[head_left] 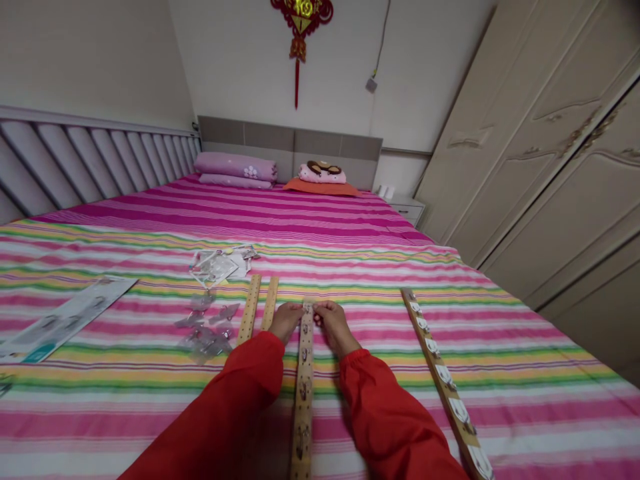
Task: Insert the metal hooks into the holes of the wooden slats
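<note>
A pale wooden strip with holes [303, 373] lies lengthwise in front of me, with several clear hooks with metal prongs [305, 355] in a row along it. At its far end sits another clear adhesive hook [308, 308]. My left hand [287, 320] pinches this hook's left edge, its fingers closed. From the right, my right hand [334, 325] closes its thumb and fingers at the same hook's other edge. Left of my left hand lie two more wooden strips [249, 310]. The fingertips are small and partly blurred.
To the right lies a wooden strip with white hooks [444, 373]. On the left are loose clear plastic pieces [205, 340], a pile of packaging [223, 263] and a long hook package [70, 320]. Everything rests on a striped bedspread [380, 413]; folded bedding [235, 168] lies at the headboard.
</note>
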Demonstrator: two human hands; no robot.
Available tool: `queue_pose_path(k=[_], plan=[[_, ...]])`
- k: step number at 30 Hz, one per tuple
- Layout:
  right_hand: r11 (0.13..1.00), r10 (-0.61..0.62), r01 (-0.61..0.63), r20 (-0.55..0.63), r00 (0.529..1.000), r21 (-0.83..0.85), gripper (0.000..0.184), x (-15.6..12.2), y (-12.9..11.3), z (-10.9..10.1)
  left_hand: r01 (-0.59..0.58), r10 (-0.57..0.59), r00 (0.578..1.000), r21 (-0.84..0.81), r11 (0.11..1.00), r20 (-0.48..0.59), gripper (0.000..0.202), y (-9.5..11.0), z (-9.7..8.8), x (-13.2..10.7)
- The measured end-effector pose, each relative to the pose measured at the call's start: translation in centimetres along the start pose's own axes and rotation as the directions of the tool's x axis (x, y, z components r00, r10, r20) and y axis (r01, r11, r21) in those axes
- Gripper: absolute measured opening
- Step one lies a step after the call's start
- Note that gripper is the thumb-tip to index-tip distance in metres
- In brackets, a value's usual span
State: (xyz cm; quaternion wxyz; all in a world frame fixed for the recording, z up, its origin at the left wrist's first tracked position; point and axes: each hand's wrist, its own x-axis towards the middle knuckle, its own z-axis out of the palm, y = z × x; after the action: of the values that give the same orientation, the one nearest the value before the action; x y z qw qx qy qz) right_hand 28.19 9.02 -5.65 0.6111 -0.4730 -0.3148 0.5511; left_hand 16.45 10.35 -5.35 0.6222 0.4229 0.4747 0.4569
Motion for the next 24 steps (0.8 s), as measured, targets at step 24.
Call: queue_pose_path(k=[24], plan=[[0.997, 0.043, -0.044, -0.011, 0.999, -0.061, 0.032, -0.4, 0.1, 0.9, 0.042, -0.045, 0.998, -0.070, 0.997, -0.033, 0.020, -0.1, -0.1, -0.2]])
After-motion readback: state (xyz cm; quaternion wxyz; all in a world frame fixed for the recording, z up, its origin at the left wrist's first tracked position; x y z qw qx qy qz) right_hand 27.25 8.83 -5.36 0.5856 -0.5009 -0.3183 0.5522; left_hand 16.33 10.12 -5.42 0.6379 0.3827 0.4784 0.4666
